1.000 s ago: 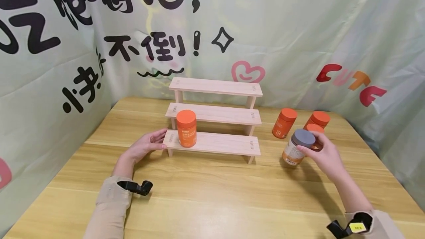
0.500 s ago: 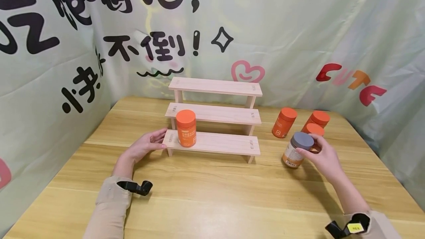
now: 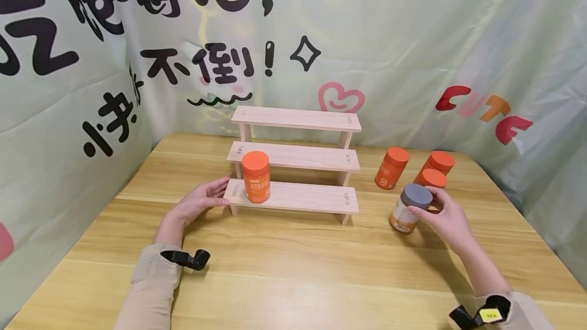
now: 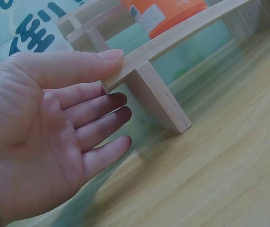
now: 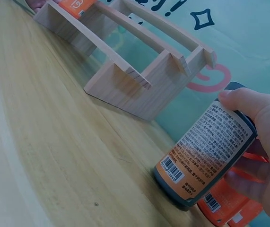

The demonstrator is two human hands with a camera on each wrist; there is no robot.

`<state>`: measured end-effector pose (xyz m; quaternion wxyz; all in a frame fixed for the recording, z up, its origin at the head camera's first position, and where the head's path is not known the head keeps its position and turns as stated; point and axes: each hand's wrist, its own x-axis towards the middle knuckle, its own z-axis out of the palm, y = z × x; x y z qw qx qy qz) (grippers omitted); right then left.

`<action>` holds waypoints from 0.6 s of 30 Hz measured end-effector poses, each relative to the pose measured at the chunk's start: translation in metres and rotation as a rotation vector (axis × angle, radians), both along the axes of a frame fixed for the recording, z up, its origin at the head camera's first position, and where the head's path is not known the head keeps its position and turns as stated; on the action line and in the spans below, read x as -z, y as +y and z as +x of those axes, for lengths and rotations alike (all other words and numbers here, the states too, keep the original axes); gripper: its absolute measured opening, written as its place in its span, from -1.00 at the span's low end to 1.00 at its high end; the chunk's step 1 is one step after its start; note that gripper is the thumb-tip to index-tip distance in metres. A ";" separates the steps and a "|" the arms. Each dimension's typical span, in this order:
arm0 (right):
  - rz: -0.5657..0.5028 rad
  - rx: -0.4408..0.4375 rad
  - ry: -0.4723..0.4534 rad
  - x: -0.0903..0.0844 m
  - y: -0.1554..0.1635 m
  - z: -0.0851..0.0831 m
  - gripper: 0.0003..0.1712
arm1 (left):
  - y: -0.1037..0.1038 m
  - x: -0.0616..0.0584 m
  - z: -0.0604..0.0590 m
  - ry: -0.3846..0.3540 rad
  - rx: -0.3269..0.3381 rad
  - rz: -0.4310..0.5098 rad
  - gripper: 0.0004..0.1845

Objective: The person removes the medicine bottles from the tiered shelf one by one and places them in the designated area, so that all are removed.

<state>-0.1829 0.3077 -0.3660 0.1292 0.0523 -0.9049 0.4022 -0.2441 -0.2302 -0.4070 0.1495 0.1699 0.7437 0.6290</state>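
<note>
Pale green printed cloth walls off the wooden desk (image 3: 293, 269) on three sides. On it stand one three-step wooden riser (image 3: 295, 159), four orange-lidded orange jars and one grey-lidded orange jar (image 3: 409, 208). The grey-lidded jar has a white printed label with a barcode and stands slightly tilted right of the riser, just before three orange jars (image 3: 392, 168); the right hand (image 3: 447, 215) has its grip clamped on the lid. The fourth jar (image 3: 255, 176) stands on the lowest step, whose left end the left hand (image 3: 199, 201) touches, grip apart. Bare desk lies in front.
</note>
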 end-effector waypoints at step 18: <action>-0.042 -0.044 -0.017 0.001 0.007 0.000 -0.37 | 0.000 -0.002 0.001 -0.005 -0.005 -0.001 -0.15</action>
